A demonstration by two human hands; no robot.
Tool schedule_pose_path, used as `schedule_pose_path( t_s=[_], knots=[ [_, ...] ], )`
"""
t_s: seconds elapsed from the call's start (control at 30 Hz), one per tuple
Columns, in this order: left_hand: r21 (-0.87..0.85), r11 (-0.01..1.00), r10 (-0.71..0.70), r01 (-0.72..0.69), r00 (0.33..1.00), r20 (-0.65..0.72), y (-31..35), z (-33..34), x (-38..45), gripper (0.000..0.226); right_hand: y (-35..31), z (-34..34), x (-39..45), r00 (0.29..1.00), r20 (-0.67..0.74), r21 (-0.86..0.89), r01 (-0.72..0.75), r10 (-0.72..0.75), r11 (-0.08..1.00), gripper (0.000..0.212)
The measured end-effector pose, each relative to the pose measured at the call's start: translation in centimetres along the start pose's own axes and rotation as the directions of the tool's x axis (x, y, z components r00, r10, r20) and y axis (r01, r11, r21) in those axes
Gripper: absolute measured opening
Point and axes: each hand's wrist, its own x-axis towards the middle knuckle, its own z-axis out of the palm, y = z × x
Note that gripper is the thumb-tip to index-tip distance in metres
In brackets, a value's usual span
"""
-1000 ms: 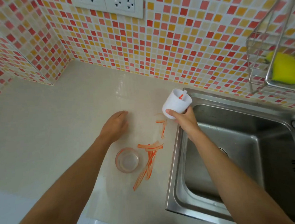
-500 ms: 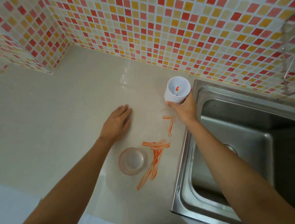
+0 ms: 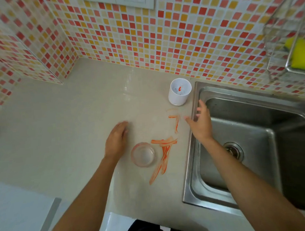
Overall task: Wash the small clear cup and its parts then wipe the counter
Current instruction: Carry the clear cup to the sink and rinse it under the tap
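A white cup (image 3: 179,91) with an orange smear inside stands upright on the beige counter (image 3: 65,129), close to the tiled wall and the sink's left rim. A small clear round dish (image 3: 143,154) lies on the counter nearer to me, beside orange streaks (image 3: 164,149). My right hand (image 3: 200,123) hovers below the white cup with fingers spread, holding nothing. My left hand (image 3: 117,139) rests flat on the counter, just left of the clear dish.
A steel sink (image 3: 251,146) with a drain fills the right side. A wire rack (image 3: 284,39) on the wall holds a yellow sponge (image 3: 301,54). Wall sockets sit at the top. The counter's front edge runs along the bottom.
My right hand set the white cup down near the wall and let go, pulling back toward me. My left hand stayed on the counter.
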Motion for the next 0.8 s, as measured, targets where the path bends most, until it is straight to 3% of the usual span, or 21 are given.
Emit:
schedule_pose_path(
  t_s=[0.17, 0.37, 0.5, 0.67, 0.8],
  knots=[
    [-0.047, 0.999, -0.022, 0.023, 1.0, 0.007, -0.5, 0.6, -6.5, 0.056, 1.4, -0.6, -7.1, 0.997, -0.06, -0.118, 0.034, -0.041, 0.992, 0.068],
    [-0.21, 0.977, 0.054, -0.021, 0.987, 0.154, 1.3, 0.1, -10.3, 0.076, 3.8, -1.1, -13.8, 0.997, -0.026, -0.274, 0.063, -0.073, 0.96, 0.066],
    [-0.389, 0.92, 0.093, -0.041, 0.989, 0.115, 4.0, 0.1, -11.2, 0.076, 6.4, -1.9, -17.0, 0.998, 0.049, -0.408, 0.048, -0.03, 0.912, 0.071],
    [-0.413, 0.907, -0.053, 0.078, 0.996, 0.073, 5.1, 1.6, -11.0, 0.08, 9.9, -4.7, -20.4, 0.992, 0.117, -0.568, 0.027, 0.048, 0.822, 0.068],
    [-0.386, 0.922, -0.039, 0.034, 0.999, -0.005, 5.7, 2.3, -11.2, 0.077, 11.9, -7.3, -21.2, 0.989, 0.133, -0.642, 0.041, 0.058, 0.765, 0.064]
  ],
)
